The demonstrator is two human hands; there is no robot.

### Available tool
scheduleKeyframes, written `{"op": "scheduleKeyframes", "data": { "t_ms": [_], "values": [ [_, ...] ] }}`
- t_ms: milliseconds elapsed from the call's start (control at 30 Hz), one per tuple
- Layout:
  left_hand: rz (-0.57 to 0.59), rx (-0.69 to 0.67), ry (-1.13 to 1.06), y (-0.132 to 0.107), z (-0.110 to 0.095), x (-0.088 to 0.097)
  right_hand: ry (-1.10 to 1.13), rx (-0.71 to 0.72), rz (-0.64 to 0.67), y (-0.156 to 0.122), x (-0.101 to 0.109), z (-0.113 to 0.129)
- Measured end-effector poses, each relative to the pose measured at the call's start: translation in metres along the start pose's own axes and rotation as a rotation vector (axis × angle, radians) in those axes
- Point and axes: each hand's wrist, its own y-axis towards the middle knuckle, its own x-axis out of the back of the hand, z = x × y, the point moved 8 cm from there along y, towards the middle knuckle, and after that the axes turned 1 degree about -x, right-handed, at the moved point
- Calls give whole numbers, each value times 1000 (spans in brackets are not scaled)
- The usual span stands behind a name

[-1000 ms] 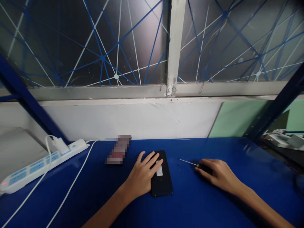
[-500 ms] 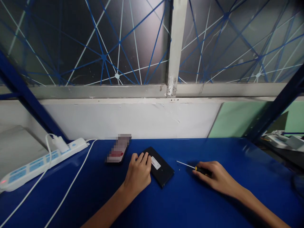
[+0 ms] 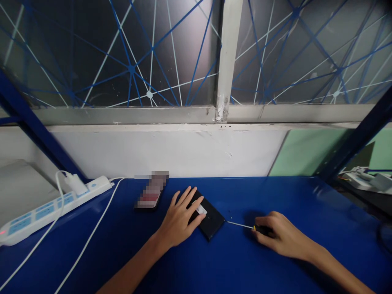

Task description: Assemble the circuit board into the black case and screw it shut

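Note:
A flat black rectangular case (image 3: 213,222) with a white label lies at an angle on the blue table (image 3: 196,269). My left hand (image 3: 182,218) rests on its left part with fingers spread, partly covering the label. In my right hand (image 3: 280,232), closed around the dark handle, is a screwdriver (image 3: 240,224) with a yellow collar and a thin metal shaft. Its tip points left and is at or very near the right corner of the case; contact cannot be told. Several tiny specks (image 3: 230,215) lie just above the shaft.
A phone (image 3: 152,192), blurred out, lies left of the case near the back edge. A white power strip (image 3: 55,208) with a plug and cables (image 3: 92,232) runs along the left side. A white wall (image 3: 171,153) stands behind the table. Blue frame posts rise at both sides.
My left hand has opened from a curled grasp at the case's edge to spread fingers across it. My right hand has moved slightly down, bringing the screwdriver tip to the case's corner.

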Motion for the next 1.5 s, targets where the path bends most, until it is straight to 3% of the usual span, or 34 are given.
{"op": "scheduleKeyframes", "data": {
  "t_ms": [600, 933, 1100, 1300, 1500],
  "values": [
    [102, 38, 54, -1, 1, -8, 58, -35, 7, 1, -2, -5],
    [-33, 118, -31, -1, 14, 5, 145, -66, -4, -2, -5, 1],
    [-112, 143, -47, 2, 12, 18, 90, -68, -72, 0, 1, 6],
    [-111, 92, -77, 3, 3, 20, 141, -27, -95, 2, 5, 17],
    [-32, 0, -129, 2, -8, 16, 240, -66, -79, 3, 2, 10]
  ]
}}
